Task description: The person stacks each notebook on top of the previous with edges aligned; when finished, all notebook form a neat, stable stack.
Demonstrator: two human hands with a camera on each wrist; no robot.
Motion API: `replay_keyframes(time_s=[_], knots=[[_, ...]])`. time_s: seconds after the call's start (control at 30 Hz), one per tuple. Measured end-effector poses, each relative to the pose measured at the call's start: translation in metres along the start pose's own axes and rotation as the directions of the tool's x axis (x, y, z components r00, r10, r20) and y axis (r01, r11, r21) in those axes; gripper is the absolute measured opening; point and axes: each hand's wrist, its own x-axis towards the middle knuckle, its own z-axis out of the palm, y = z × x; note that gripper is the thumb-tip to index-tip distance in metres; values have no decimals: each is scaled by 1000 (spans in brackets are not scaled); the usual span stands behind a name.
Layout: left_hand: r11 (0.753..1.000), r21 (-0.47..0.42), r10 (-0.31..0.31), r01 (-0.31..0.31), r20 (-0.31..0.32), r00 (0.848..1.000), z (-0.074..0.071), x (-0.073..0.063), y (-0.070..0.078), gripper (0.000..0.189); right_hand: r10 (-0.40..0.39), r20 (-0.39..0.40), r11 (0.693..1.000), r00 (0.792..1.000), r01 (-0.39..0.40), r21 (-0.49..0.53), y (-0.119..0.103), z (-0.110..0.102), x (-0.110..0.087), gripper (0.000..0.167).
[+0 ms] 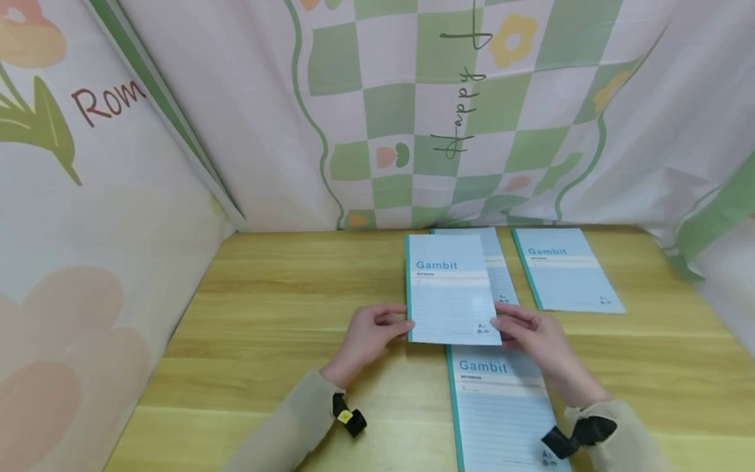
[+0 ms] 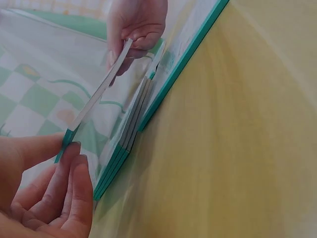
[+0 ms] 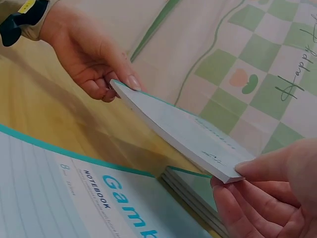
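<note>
I pinch a Gambit notebook (image 1: 449, 305) at its side edges, left hand (image 1: 368, 335) on the teal spine, right hand (image 1: 539, 341) opposite, holding it above the table (image 1: 265, 321) and partly over a notebook stack (image 1: 497, 265), perhaps three deep, though that's hard to count. I'd judge this as stacking; next calls for aligning edges, then lowering it level.

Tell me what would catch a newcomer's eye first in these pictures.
First, the pale blue notebook held above the table between the left hand and the right hand. Next, its lookalikes on the table: a small stack partly hidden behind it, a far notebook to the right, and a near notebook closest to the person. Behind hangs a cloth with green-and-white checks.
</note>
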Motion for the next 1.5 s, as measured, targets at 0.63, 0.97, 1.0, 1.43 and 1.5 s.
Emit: replay_keyframes(time_s=[0.63,0.97,1.0,1.43,1.5], knots=[[1000,-25,-8,8,9,1000,21,40,21,35,-63,-50,998,997,64,19,3,-30,18,72],[999,-34,-17,16,-16,1000,42,53,34,33,-67,17,962,998,60,266,1,-54,27,76],[999,-27,-18,17,-25,1000,44,55,35,32,-69,25,967,997,60,247,0,-56,27,76],[999,-11,-36,35,-122,992,61,69,27,27,-65,-102,997,993,59,-56,3,-48,43,66],[999,0,-47,47,-128,991,61,70,25,26,-46,-105,995,993,36,-94,6,-47,45,65]])
